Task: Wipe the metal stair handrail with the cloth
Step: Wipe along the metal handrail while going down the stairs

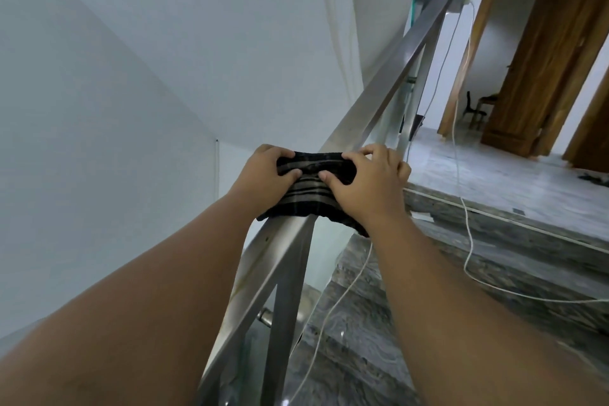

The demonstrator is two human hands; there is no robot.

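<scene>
Both arms bare, stretched forward. One forearm enters from 8 o'clock, the other from 5 o'clock, converging toward frame centre. The left hand is palm down, fingers curled over the far edge of the cloth, thumb pressed on top. The right hand sits at 3 o'clock of it, close beside, same pose: fingers curled over the far edge, thumb on top. Thumb tips near, not touching. Wrists roughly straight.

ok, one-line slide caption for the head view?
Left hand and right hand grip a dark striped cloth draped over the square stainless-steel stair handrail, beside grey marble steps.
</scene>
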